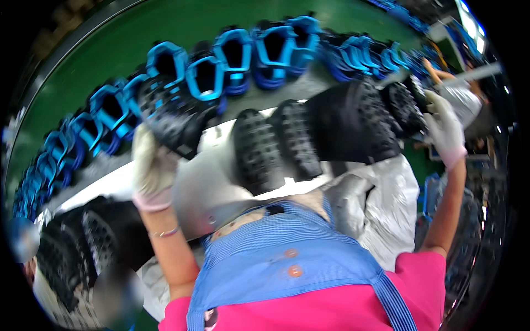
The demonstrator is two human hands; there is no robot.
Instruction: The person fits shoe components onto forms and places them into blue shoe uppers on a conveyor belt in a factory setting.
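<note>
Across the upper frame, a curved line of black shoes with bright blue collars (270, 77) arcs above a white work surface (204, 187). From the centre toward the right edge stretches a row of black rubber soles with studded treads (256, 146), each piece's long axis running roughly up and down while the row itself runs sideways. Its right end meets the gloved right hand (444, 127), clearly the nearer hand, whose fingers point up and inward at the last sole; blur leaves it impossible to tell whether they grip. At left of centre, a single dark shoe-like piece with blue patches (174, 113) slants from upper left to lower right, directly above and slightly right of the white-gloved left hand (152, 168). That hand's fingers point up along the piece's lower left side, apparently touching; whether they close around it cannot be told.
</note>
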